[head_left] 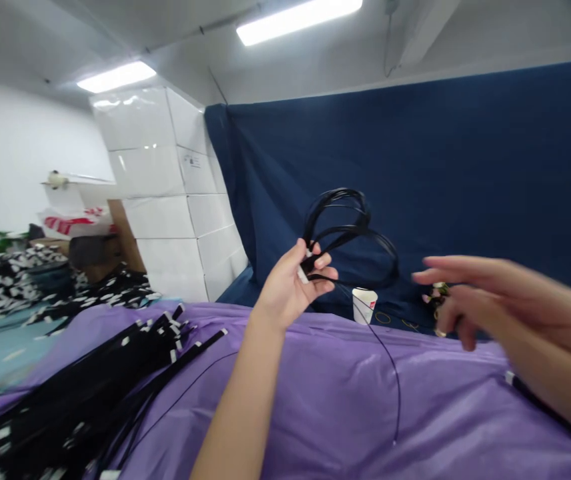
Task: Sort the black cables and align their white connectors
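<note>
My left hand (299, 280) grips a looped bundle of thin black cords (350, 230), raised above the purple cloth. A white band or tag (303, 270) shows between its fingers. One loose black cord (394, 373) hangs in a curve over the cloth, its small pale tip low down; where its upper end joins is hard to make out. To the right, my right hand (485, 293) is apart from the bundle, fingers stretched and slightly smeared by motion, with nothing seen in it.
Purple cloth (345, 400) covers the surface before me. A heap of black cord bundles with white bands (90, 387) lies at left. A white paper cup (364, 305) stands behind the cloth. White boxes (165, 220) are stacked before a dark blue curtain (440, 167). Another black bundle (540, 403) lies at right.
</note>
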A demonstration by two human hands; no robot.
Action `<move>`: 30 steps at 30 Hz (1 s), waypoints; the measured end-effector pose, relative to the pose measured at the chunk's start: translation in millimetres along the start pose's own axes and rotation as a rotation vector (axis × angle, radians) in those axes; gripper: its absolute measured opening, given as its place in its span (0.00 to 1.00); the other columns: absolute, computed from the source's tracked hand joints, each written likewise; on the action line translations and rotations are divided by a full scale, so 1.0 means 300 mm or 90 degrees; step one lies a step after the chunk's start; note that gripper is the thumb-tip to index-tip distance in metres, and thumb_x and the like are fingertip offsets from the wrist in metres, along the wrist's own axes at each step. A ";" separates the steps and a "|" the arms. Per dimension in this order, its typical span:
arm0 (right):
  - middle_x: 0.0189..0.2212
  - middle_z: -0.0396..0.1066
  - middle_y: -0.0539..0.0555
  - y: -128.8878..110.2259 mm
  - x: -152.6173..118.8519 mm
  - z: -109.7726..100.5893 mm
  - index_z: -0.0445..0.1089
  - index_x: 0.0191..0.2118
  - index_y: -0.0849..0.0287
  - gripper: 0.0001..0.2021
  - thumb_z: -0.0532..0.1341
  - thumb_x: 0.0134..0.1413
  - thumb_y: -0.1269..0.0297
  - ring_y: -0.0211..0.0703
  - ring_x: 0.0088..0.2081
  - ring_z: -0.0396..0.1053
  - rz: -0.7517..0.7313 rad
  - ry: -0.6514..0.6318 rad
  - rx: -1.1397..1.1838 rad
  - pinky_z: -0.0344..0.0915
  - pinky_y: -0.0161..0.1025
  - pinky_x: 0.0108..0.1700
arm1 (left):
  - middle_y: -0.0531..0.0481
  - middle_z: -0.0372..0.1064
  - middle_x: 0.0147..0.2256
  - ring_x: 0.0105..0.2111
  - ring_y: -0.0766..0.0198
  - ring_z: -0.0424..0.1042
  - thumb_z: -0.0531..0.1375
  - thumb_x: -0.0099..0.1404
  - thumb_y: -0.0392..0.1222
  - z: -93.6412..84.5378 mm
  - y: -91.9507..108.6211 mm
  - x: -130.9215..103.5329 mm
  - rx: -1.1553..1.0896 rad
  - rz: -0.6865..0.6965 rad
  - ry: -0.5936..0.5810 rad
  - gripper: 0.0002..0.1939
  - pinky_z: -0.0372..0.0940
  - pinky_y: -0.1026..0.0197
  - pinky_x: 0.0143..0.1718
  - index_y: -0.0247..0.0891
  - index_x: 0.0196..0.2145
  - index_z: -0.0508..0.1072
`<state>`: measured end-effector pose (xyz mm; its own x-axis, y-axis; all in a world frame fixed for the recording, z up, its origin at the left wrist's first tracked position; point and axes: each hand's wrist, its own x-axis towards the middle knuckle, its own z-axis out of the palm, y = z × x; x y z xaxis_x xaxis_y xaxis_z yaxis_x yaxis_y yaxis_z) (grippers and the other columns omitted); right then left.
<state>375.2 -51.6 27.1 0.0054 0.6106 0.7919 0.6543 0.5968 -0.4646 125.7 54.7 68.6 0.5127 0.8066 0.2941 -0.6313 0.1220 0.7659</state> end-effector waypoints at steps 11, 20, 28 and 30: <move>0.29 0.75 0.57 0.103 0.056 0.073 0.75 0.41 0.53 0.18 0.53 0.62 0.48 0.44 0.27 0.74 0.163 -0.386 0.085 0.74 0.37 0.27 | 0.52 0.57 0.28 0.35 0.62 0.74 0.51 0.71 0.48 0.056 -0.079 -0.004 -0.055 -0.006 -0.097 0.15 0.68 0.65 0.31 0.35 0.33 0.68; 0.43 0.70 0.53 0.046 0.082 -0.030 0.78 0.38 0.47 0.09 0.65 0.53 0.53 0.43 0.36 0.70 -0.036 0.106 -0.111 0.67 0.37 0.29 | 0.52 0.57 0.27 0.37 0.60 0.72 0.48 0.72 0.45 0.044 -0.088 0.009 -0.172 -0.025 -0.075 0.16 0.67 0.60 0.32 0.35 0.32 0.69; 0.22 0.61 0.47 -0.105 0.081 0.039 0.78 0.42 0.54 0.10 0.65 0.55 0.71 0.32 0.22 0.56 -0.200 0.309 -0.262 0.53 0.36 0.26 | 0.54 0.53 0.22 0.26 0.63 0.63 0.51 0.70 0.42 0.041 -0.130 0.022 -0.369 -0.038 -0.169 0.15 0.59 0.60 0.28 0.35 0.26 0.66; 0.26 0.70 0.49 -0.120 0.079 0.055 0.77 0.42 0.54 0.09 0.64 0.56 0.71 0.34 0.25 0.63 -0.167 0.304 -0.208 0.59 0.36 0.27 | 0.55 0.51 0.21 0.25 0.64 0.62 0.52 0.68 0.40 0.040 -0.130 0.017 -0.378 -0.036 -0.181 0.13 0.59 0.59 0.28 0.35 0.26 0.64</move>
<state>339.2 -50.0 56.0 0.1006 0.1217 0.9875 0.8764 0.4590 -0.1458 160.0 47.2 47.1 0.6369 0.6151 0.4646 -0.7706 0.5238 0.3630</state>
